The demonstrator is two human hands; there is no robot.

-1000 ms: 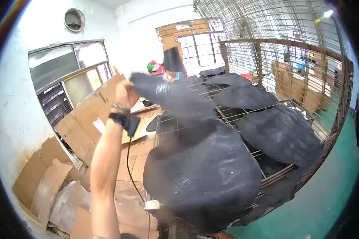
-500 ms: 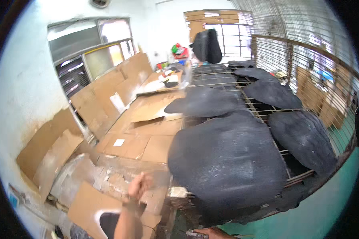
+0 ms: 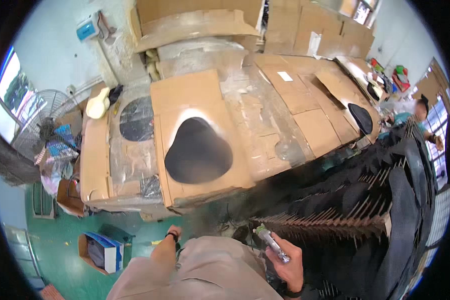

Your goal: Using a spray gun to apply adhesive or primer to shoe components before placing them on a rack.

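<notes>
My right hand [image 3: 288, 261] is closed around a metal spray gun [image 3: 272, 244], held low in front of my body on the right. My left hand [image 3: 174, 230] hangs low beside my shorts, wearing a dark wristband; its fingers are too small and hidden to read. Ahead of me a rounded black piece [image 3: 198, 152] lies flat on a cardboard sheet [image 3: 185, 89] on the table, with a white patch on the cardboard around its upper edge. Neither hand touches the piece.
At right stands a rack of metal rods [image 3: 330, 220] hung with black sheets [image 3: 405, 200]. Another person [image 3: 402, 119] is behind its far end. A caged fan [image 3: 47, 127] stands at left; an opened box [image 3: 102, 252] sits on the green floor. A smaller black piece [image 3: 360, 118] lies farther along the table.
My view has swung left and down, bringing the cardboard with the black piece to the middle. My left hand has dropped from over the table to my side. The spray gun now shows fully.
</notes>
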